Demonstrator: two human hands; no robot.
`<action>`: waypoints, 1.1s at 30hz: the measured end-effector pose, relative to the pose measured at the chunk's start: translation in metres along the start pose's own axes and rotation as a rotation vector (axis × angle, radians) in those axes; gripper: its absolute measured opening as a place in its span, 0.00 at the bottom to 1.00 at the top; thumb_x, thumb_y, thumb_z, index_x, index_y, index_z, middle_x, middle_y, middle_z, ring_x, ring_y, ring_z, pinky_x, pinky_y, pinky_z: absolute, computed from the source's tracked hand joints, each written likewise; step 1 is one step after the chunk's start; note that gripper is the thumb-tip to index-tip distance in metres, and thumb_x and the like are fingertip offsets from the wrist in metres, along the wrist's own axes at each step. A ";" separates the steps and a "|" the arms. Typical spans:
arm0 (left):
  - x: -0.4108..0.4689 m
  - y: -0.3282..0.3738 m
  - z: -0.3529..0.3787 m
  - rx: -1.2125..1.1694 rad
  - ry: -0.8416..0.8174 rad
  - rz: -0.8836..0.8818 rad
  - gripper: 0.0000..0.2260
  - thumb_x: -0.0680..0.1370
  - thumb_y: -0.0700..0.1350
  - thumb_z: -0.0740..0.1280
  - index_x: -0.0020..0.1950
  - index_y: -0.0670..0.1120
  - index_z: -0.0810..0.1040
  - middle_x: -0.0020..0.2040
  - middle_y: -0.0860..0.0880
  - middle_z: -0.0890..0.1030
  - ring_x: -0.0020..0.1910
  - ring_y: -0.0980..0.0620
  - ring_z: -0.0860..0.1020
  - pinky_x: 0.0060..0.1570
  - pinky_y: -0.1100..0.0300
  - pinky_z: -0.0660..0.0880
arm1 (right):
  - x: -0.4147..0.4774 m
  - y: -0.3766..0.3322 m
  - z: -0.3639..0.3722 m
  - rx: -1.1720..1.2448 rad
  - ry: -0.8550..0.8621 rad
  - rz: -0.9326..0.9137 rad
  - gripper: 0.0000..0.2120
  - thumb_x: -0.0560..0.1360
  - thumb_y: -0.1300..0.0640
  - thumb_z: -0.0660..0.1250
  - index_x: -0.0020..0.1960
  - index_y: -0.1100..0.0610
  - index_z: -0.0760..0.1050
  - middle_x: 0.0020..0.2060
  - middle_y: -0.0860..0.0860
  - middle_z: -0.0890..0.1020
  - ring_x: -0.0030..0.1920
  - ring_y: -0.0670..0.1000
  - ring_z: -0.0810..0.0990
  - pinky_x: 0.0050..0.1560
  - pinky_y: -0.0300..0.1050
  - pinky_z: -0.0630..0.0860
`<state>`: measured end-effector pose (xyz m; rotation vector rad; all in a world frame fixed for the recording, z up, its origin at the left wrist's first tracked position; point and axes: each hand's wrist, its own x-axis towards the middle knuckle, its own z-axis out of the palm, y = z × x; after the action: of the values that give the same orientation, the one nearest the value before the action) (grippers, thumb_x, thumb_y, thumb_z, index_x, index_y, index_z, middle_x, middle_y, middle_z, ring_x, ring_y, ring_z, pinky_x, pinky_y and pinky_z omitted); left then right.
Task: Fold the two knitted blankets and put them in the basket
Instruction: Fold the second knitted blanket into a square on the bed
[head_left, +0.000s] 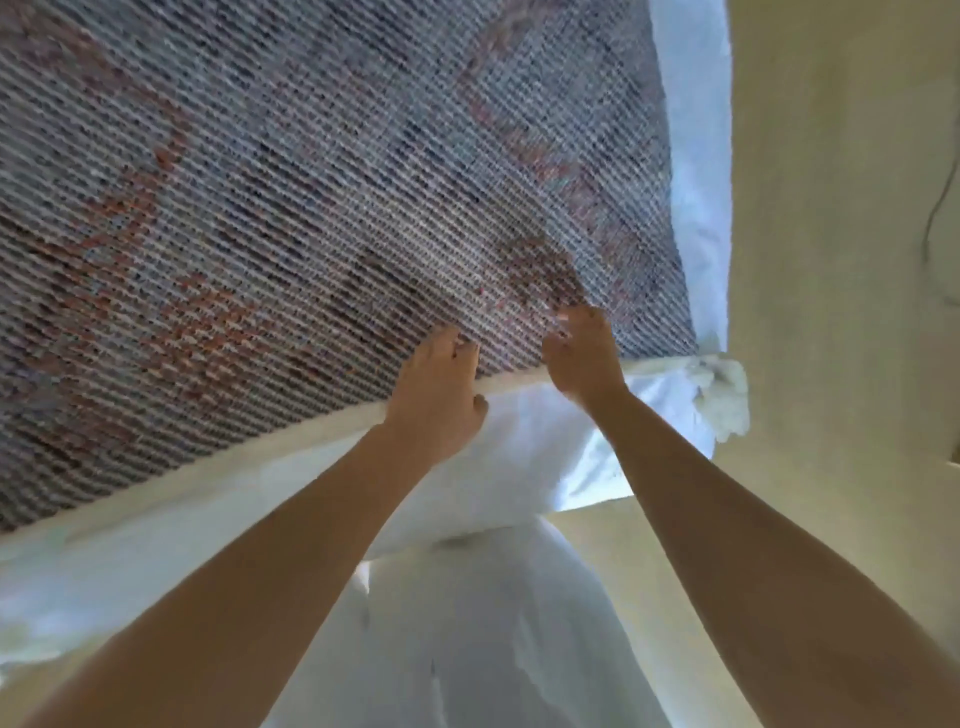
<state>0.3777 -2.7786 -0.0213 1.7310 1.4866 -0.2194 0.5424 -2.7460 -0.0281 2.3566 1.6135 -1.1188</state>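
Knitted blanket (291, 197) lies spread flat over the white-covered bed (156, 545), filling nearly the whole top, grey weave with reddish patches; near edge runs along the bed's near edge, right edge stops just short of the bed's right edge, leaving a white strip. Knit rows run diagonally from lower left to upper right in view; long axis looks to run away from the person toward the far end, but far and left edges are out of frame so can't confirm. Both hands sit at the near right corner: left hand (441, 395) flat on the near edge, fingers together, thumb hooked over the bed's side; right hand (582, 353) curled, fingertips look to be pinching the knit just inside the corner, grip partly blurred. Risks, as judgement: hands close together at one corner, so a lift from here drags the blanket skewed and the fold lands crooked; loose knit can stretch or snag on fingers; white cover may lift with it. Second blanket and basket not in view
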 end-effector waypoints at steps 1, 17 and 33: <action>0.011 0.020 0.004 0.000 -0.015 0.004 0.25 0.77 0.48 0.63 0.72 0.42 0.61 0.76 0.42 0.56 0.74 0.44 0.54 0.72 0.51 0.55 | 0.013 0.016 -0.015 0.025 0.017 0.049 0.18 0.74 0.63 0.63 0.64 0.66 0.70 0.62 0.64 0.69 0.62 0.61 0.70 0.64 0.51 0.66; 0.119 0.161 0.012 -0.206 -0.072 -0.064 0.14 0.79 0.47 0.63 0.61 0.41 0.72 0.56 0.44 0.78 0.52 0.48 0.78 0.48 0.59 0.73 | 0.129 0.081 -0.122 0.469 -0.191 0.262 0.19 0.72 0.56 0.71 0.58 0.64 0.75 0.56 0.63 0.80 0.53 0.59 0.80 0.55 0.52 0.76; 0.109 0.136 0.017 -1.155 0.381 -0.866 0.10 0.76 0.48 0.64 0.43 0.40 0.75 0.38 0.45 0.78 0.41 0.43 0.79 0.41 0.53 0.74 | 0.089 -0.045 -0.070 0.631 -0.324 0.098 0.06 0.76 0.57 0.59 0.46 0.59 0.71 0.35 0.54 0.74 0.38 0.54 0.73 0.39 0.46 0.69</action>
<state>0.5359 -2.7035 -0.0351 0.1698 1.9646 0.4869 0.5572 -2.6254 -0.0158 2.3470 1.1333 -2.0965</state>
